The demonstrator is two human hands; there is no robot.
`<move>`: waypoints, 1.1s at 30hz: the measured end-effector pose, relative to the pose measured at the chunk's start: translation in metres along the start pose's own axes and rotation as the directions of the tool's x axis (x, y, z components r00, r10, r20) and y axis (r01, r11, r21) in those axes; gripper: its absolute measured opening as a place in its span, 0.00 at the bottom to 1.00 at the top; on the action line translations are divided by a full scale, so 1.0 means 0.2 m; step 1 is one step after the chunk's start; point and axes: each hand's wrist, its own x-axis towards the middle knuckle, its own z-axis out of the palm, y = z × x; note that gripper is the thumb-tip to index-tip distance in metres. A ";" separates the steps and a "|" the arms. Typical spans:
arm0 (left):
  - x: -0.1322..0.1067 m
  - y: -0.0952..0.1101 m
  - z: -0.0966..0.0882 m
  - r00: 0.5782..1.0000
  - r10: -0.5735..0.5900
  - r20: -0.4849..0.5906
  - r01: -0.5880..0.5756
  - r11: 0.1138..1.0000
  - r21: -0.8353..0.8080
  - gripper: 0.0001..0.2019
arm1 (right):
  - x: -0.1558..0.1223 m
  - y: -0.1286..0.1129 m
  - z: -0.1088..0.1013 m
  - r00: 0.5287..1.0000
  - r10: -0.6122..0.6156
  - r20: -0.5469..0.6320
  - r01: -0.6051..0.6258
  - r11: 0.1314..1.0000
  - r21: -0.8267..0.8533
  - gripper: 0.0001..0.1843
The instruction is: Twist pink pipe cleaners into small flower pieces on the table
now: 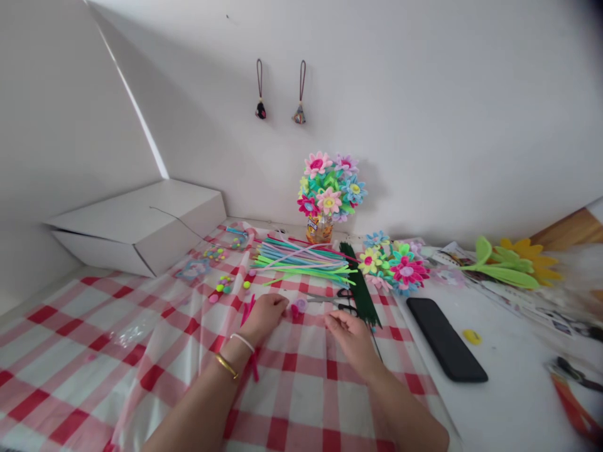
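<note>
My left hand (266, 314) is closed, its fingertips curled together just left of a small magenta and lilac fuzzy piece (298, 307). Whatever those fingers may hold is hidden. Magenta pipe cleaners (255, 366) lie on the cloth and pass beneath my left wrist. To the right of the fuzzy piece, my right hand (351, 336) is closed in a pinch; anything in it is too small to make out. Scissors (325, 299) with black handles lie just beyond the hands. A bundle of dark green stems (360, 285) lies beside the scissors' handles.
Coloured pipe cleaners (306, 262) are heaped behind the hands. Small pompoms (226, 284) sit to the left, near a white box (141, 220). A jar of fuzzy flowers (319, 230) stands by the wall. Loose flowers (396, 263) and a black phone (445, 339) lie right.
</note>
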 end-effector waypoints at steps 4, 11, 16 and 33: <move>-0.02 0.04 -0.14 0.987 0.113 -0.117 -0.087 0.975 0.206 0.08 | 0.00 0.00 -0.01 1.000 0.009 -0.007 -0.009 1.000 -0.014 0.14; -0.05 0.04 -0.33 0.991 -0.088 -0.096 0.130 0.690 0.712 0.14 | 0.00 0.00 -0.02 1.000 0.022 0.002 -0.022 1.000 -0.014 0.16; -0.04 0.02 -0.31 0.995 -0.093 0.047 0.028 0.668 0.744 0.11 | 0.01 0.02 -0.02 0.999 0.030 0.012 -0.030 1.000 0.006 0.16; -0.02 -0.02 -0.34 0.999 0.014 -0.031 0.003 0.870 0.492 0.10 | 0.00 -0.02 -0.02 0.999 0.033 0.008 -0.033 0.999 -0.040 0.15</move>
